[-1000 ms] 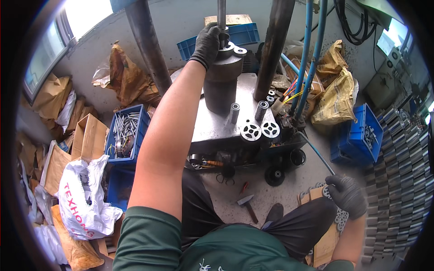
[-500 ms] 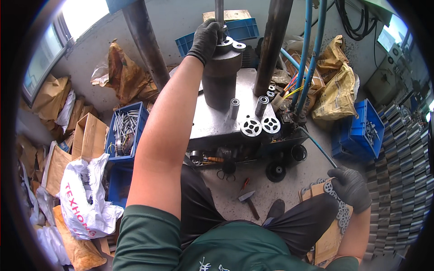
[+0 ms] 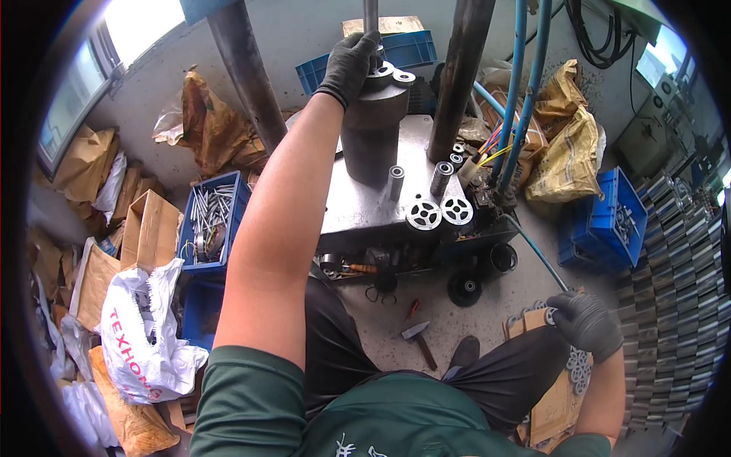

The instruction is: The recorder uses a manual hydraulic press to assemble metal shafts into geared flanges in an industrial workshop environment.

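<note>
My gloved left hand (image 3: 350,67) is closed round a short upright metal shaft (image 3: 375,59) under the thin press ram (image 3: 370,17). The shaft's lower end meets a light metal end cover (image 3: 383,72) on top of a thick steel cylinder (image 3: 371,141); my fingers hide part of it. A small eared ring piece (image 3: 404,77) lies beside it at the cylinder's edge. Low on the right, my gloved right hand (image 3: 588,324) is closed at the lower end of a thin blue-green lever (image 3: 537,254). My fingers hide the lever's tip.
On the press table (image 3: 354,213) stand bearing-topped pieces (image 3: 396,183) and two spoked round covers (image 3: 423,215). A hammer (image 3: 419,343) lies on the floor. Blue crates (image 3: 601,221) flank the press; metal parts are stacked (image 3: 662,305) at right. End covers (image 3: 580,372) lie on cardboard.
My right hand and the lever's end have dropped slightly. My left hand has shifted a little, its fingers now higher against the ram, still at the shaft.
</note>
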Tool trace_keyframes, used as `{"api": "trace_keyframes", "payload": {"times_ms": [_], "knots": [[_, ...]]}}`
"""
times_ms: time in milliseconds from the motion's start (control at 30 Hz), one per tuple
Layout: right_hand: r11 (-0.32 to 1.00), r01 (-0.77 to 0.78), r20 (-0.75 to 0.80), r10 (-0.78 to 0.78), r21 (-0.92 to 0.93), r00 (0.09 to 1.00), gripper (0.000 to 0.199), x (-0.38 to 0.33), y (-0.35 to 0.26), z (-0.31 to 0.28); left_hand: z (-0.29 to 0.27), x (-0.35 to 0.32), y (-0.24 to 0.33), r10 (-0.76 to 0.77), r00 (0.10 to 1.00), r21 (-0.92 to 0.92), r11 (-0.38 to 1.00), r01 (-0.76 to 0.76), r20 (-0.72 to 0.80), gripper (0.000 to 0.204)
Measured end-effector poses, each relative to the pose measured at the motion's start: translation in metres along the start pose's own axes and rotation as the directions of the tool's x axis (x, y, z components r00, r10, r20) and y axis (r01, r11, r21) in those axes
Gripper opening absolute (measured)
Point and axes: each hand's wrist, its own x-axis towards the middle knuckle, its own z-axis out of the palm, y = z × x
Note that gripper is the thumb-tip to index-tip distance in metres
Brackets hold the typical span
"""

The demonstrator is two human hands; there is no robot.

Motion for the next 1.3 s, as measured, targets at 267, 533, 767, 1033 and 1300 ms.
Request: {"api": "trace_keyframes", "payload": {"times_ms": [267,533,767,1033,1300], "knots": [[0.996,-0.022,-0.047,0.026,0.081,0.999,0.027,-0.001,0.005,-0.001,0.0,0.001,0.001,-0.019,0.999,0.144,0.989,0.014,0.03,0.041],[0.996,0.07,-0.009,-0.071,-0.047,0.997,0.027,0.001,0.008,-0.002,0.001,0.0,-0.001,-0.016,1.0,0.101,0.995,0.017,-0.004,0.038],[0.969,0.041,-0.292,0.033,0.245,0.956,0.029,0.001,0.008,0.001,-0.002,0.002,0.001,-0.022,1.0,0.151,0.988,0.02,0.013,0.039],[0.989,0.02,-0.132,-0.001,0.144,0.991,0.028,0.006,0.016,-0.004,0.004,-0.007,0.008,-0.029,1.0,0.098,0.995,0.03,-0.005,0.038],[0.954,0.034,-0.837,-0.279,-0.299,0.471,0.008,0.115,0.036,-0.086,-0.004,0.0,-0.001,0.046,0.999,0.081,0.996,-0.046,0.006,0.044]]}}
